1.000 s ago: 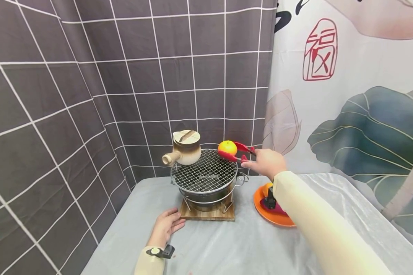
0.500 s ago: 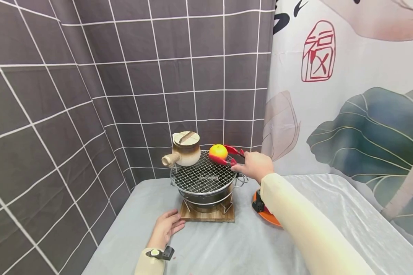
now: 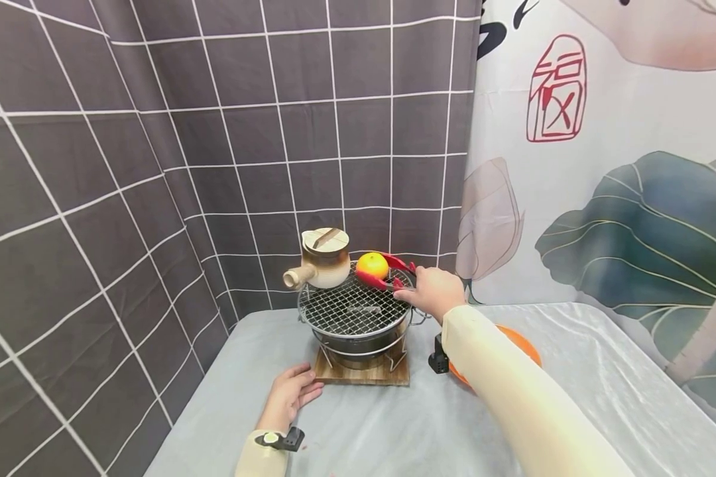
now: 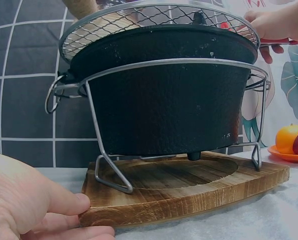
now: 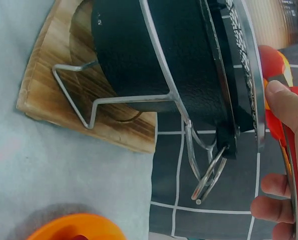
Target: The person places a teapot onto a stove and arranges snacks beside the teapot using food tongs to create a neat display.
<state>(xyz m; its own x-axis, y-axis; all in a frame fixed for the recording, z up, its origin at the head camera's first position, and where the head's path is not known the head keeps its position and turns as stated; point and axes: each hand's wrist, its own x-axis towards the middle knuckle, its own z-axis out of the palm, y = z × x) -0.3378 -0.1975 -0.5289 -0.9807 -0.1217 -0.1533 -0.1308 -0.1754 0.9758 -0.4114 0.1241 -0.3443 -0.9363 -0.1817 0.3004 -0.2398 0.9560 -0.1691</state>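
The right hand (image 3: 432, 291) keeps its grip closed round the handles of the red tongs (image 3: 390, 273), whose tips clasp an orange (image 3: 372, 265); in the right wrist view the thumb (image 5: 284, 102) presses on the red handle beside the grill rim. Over the last second the orange has travelled from beyond the right edge of the wire grill (image 3: 353, 307) inward and downward, and it now sits low over the far right part of the mesh, just beside the clay pot (image 3: 322, 257); whether it already rests on the wire cannot be told from the head view. The tongs have not let go, so the placing appears nearly complete but not finished. The left hand (image 3: 289, 394) has not moved: its grip is open, fingers straight and flat on the worktop (image 3: 364, 430), fingertips (image 4: 76, 204) touching the front left corner of the wooden board (image 4: 189, 187) under the grill's black bowl (image 4: 164, 95). Right of the grill, an orange plate (image 3: 522, 341) lies on the worktop, now less hidden by the sleeve (image 3: 513, 384); the left wrist view shows two fruits (image 4: 294, 140) on it.
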